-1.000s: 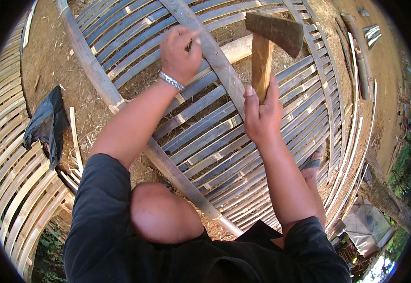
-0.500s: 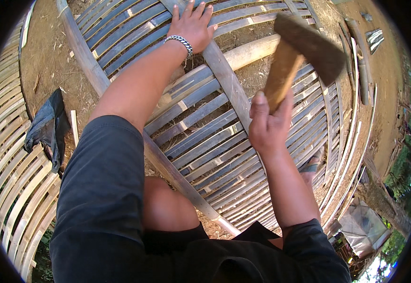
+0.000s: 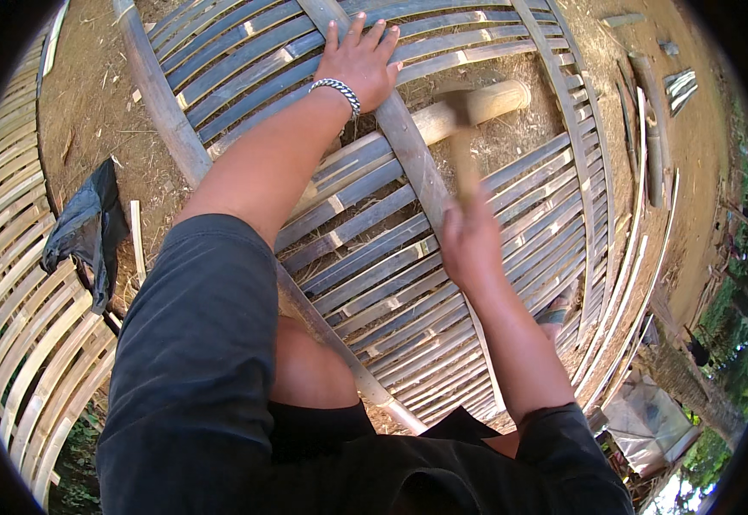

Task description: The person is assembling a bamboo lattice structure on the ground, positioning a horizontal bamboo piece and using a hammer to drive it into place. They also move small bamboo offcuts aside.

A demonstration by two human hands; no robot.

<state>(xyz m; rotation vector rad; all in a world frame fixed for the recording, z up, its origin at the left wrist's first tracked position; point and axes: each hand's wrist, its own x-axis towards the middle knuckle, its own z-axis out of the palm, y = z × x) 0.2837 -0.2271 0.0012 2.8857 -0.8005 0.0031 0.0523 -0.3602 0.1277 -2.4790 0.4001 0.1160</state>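
My left hand (image 3: 361, 64) lies with fingers spread on a flat lengthwise bamboo strip (image 3: 413, 154) of a slatted bamboo panel. My right hand (image 3: 472, 240) is closed round the wooden handle of a hammer (image 3: 465, 163). Motion blurs its dark head, which appears over a thick, pale round bamboo pole (image 3: 503, 100); whether they touch I cannot tell. The pole runs crosswise beneath the strip, its cut end showing in a gap between the slats (image 3: 365, 249). A chain bracelet (image 3: 340, 88) circles my left wrist.
Another slatted bamboo panel (image 3: 39, 343) curves along the left, beside a crumpled black plastic sheet (image 3: 95, 227). Long bamboo strips (image 3: 632, 283) and a log (image 3: 656, 146) lie on the dirt at right. My sandalled foot (image 3: 556, 313) is near the panel's right side.
My right hand has swung the hammer away from me and down, bringing its head over the pole. The left hand stays on the strip; the view has shifted slightly.
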